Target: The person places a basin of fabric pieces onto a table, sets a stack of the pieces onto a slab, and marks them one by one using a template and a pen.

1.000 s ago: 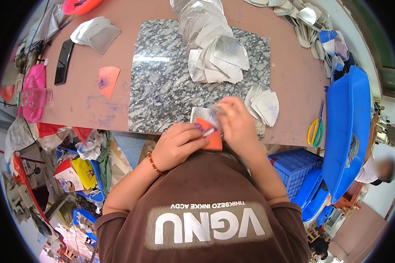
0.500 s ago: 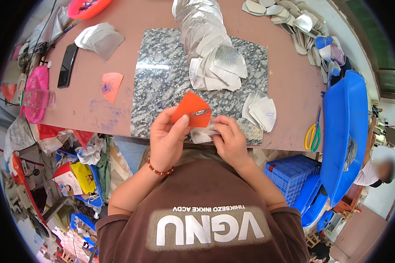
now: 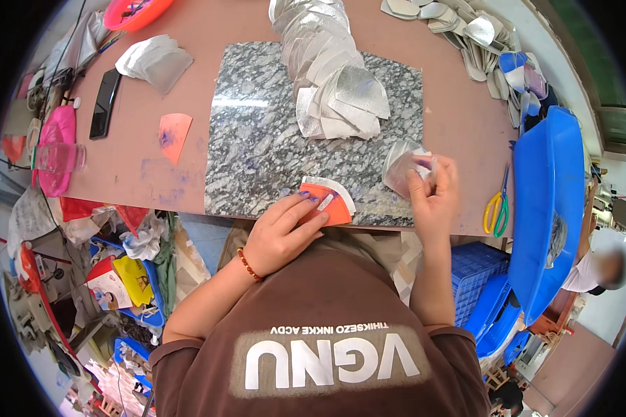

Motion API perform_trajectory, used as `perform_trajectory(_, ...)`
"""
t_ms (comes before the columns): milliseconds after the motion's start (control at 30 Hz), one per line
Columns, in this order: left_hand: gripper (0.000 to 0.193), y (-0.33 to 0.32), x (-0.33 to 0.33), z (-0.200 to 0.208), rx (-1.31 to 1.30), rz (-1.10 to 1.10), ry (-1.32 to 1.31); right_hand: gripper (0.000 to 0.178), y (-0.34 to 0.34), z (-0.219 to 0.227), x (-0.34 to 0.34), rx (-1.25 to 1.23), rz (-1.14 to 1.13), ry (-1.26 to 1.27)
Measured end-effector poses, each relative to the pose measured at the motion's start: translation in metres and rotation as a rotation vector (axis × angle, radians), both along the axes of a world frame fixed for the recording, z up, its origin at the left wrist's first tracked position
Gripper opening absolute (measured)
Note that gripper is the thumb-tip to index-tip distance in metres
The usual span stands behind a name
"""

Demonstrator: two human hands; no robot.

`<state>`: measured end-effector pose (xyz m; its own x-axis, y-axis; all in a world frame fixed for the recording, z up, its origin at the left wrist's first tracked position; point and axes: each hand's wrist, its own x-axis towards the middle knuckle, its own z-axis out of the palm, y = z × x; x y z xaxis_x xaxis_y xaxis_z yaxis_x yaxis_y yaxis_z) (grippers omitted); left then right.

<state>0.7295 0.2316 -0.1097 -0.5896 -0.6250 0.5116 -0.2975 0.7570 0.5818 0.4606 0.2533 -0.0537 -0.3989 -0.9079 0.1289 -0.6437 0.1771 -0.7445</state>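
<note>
My left hand (image 3: 278, 236) is bent over an orange fan-shaped template (image 3: 334, 210) at the front edge of the granite slab, its fingertips pressing on it. The template has a slit and lies over a silver fan-shaped piece (image 3: 341, 189), whose pale curved edge shows beyond it. Over at the slab's right side, my right hand (image 3: 435, 184) has thumb and fingers closed at a small pile of silver pieces (image 3: 398, 170), pinching what looks like one of them. Purple stains show near both hands' fingertips. The fingers partly hide the pinched piece.
A long overlapping row of silver pieces (image 3: 320, 55) runs up the granite slab (image 3: 247, 146). Left of it lie another orange template (image 3: 174, 135), a silver stack (image 3: 156, 61) and a black phone (image 3: 105, 104). Scissors (image 3: 496, 212) and a blue tub (image 3: 546, 208) are at right.
The orange template has come down from the air onto a silver piece at the slab's front edge, under my left hand. My right hand has moved right to the small silver pile.
</note>
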Motion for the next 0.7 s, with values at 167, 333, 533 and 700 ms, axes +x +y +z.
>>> perform_trajectory(167,0.047,-0.001,-0.004,-0.003,-0.057,0.015,-0.047,0.016,0.005,-0.012,0.03,-0.202,0.203,-0.27)
perform_trajectory(333,0.033,-0.003,-0.014,0.004,-0.067,0.059,-0.054,0.024,0.003,-0.016,0.038,-0.295,0.294,-0.247)
perform_trajectory(533,0.034,-0.004,-0.015,0.002,-0.063,0.061,-0.057,0.025,0.008,-0.021,0.047,-0.216,0.262,-0.538)
perform_trajectory(700,0.035,-0.002,-0.014,0.0,-0.072,0.079,-0.045,0.017,0.007,-0.023,0.057,-0.062,0.285,-0.487)
